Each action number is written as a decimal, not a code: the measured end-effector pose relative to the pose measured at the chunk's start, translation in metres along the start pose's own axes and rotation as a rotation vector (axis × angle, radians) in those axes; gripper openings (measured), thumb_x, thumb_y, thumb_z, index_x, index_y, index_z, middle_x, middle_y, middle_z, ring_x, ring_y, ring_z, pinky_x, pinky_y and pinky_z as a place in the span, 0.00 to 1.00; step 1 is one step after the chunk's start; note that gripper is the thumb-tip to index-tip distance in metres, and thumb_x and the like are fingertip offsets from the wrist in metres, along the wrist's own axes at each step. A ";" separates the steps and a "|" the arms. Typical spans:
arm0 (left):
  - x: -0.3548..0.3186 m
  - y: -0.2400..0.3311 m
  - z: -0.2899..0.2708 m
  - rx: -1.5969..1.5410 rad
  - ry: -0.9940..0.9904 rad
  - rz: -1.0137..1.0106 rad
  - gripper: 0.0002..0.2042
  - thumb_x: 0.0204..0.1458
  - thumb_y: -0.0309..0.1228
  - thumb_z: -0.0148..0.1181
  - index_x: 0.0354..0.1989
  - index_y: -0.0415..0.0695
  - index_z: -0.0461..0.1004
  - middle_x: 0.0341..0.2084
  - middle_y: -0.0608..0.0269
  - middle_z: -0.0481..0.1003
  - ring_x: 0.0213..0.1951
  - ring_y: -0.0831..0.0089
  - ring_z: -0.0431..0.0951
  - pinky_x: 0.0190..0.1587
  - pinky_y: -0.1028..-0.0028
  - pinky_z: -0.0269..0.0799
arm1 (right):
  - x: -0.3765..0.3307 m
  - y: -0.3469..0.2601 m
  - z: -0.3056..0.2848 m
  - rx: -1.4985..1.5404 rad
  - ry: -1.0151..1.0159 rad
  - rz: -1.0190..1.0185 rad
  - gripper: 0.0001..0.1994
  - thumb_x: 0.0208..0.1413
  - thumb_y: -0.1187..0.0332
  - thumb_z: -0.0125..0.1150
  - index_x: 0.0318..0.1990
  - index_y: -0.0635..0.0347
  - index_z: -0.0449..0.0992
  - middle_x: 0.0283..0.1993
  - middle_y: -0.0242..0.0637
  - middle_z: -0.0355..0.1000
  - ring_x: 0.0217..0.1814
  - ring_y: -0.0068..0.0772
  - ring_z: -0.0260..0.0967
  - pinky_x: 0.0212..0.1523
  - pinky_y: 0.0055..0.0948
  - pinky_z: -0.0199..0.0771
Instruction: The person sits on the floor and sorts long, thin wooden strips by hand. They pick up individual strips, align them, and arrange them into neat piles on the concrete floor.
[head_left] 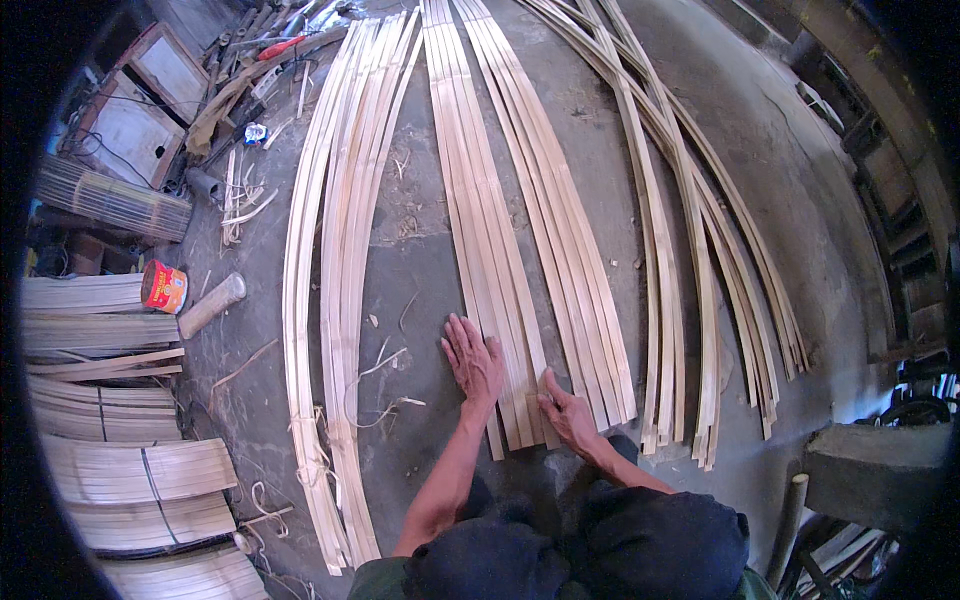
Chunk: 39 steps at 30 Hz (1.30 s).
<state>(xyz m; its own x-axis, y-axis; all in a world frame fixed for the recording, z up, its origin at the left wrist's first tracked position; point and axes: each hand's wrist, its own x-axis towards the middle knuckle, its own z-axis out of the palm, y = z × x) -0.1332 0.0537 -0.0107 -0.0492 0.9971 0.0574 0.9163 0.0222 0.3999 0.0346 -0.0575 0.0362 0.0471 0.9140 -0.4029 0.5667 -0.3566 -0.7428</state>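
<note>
Two hands point(475, 362) point(568, 412) flat on bamboo strips point(500, 260), far ends cropped

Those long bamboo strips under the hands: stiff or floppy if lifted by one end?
Likely floppy: the bamboo strips are very long and thin, so a free end would probably sag. Probably light, each being a narrow sliver. They lie loose side by side under the left hand and right hand, so a push may fan them apart.

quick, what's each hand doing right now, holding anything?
Left hand: open, flat on the middle bundle of bamboo strips, gripping nothing.
Right hand: open, palm down on the same strips' near ends.
</note>
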 end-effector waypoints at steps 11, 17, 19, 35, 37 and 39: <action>0.002 -0.006 0.002 -0.050 0.035 -0.001 0.27 0.63 0.35 0.44 0.68 0.33 0.55 0.70 0.42 0.49 0.72 0.47 0.47 0.72 0.49 0.38 | 0.013 0.005 -0.002 -0.162 -0.003 -0.099 0.30 0.64 0.51 0.52 0.71 0.43 0.54 0.34 0.61 0.74 0.39 0.65 0.73 0.37 0.50 0.72; 0.008 0.001 -0.006 -0.160 0.036 -0.077 0.25 0.57 0.32 0.50 0.64 0.38 0.63 0.69 0.45 0.54 0.71 0.51 0.50 0.72 0.53 0.40 | 0.013 0.008 -0.003 -0.349 0.009 -0.128 0.31 0.64 0.50 0.50 0.72 0.43 0.53 0.25 0.58 0.72 0.28 0.65 0.72 0.30 0.55 0.69; 0.008 -0.003 -0.002 -0.256 0.110 -0.081 0.23 0.54 0.30 0.53 0.60 0.38 0.66 0.67 0.46 0.56 0.70 0.50 0.52 0.71 0.52 0.43 | 0.013 0.005 -0.002 -0.396 -0.003 -0.127 0.31 0.64 0.50 0.50 0.72 0.43 0.51 0.23 0.57 0.72 0.26 0.64 0.72 0.29 0.56 0.69; 0.027 0.040 -0.045 -0.919 0.143 -0.301 0.11 0.63 0.32 0.48 0.46 0.37 0.66 0.26 0.57 0.75 0.28 0.69 0.75 0.35 0.67 0.72 | -0.010 -0.013 -0.007 0.011 0.029 -0.389 0.28 0.66 0.63 0.53 0.69 0.62 0.56 0.43 0.49 0.75 0.43 0.44 0.75 0.44 0.38 0.75; 0.021 0.062 -0.046 -0.955 0.236 -0.180 0.10 0.64 0.33 0.47 0.45 0.38 0.65 0.23 0.59 0.72 0.27 0.71 0.73 0.32 0.69 0.70 | -0.020 -0.034 -0.005 0.168 -0.027 -0.408 0.30 0.66 0.65 0.51 0.72 0.60 0.50 0.42 0.47 0.76 0.45 0.42 0.77 0.49 0.36 0.75; 0.013 0.084 -0.045 -1.023 0.188 -0.229 0.10 0.65 0.32 0.47 0.45 0.38 0.64 0.23 0.60 0.71 0.27 0.72 0.72 0.31 0.68 0.69 | -0.030 -0.049 -0.007 0.293 -0.131 -0.163 0.30 0.66 0.66 0.50 0.72 0.60 0.49 0.44 0.50 0.76 0.47 0.41 0.76 0.48 0.35 0.75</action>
<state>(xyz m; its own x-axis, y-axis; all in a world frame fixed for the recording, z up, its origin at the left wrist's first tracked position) -0.0745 0.0649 0.0644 -0.3191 0.9476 -0.0111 0.1121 0.0494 0.9925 0.0109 -0.0663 0.0890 -0.1414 0.9376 -0.3177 0.2971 -0.2660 -0.9171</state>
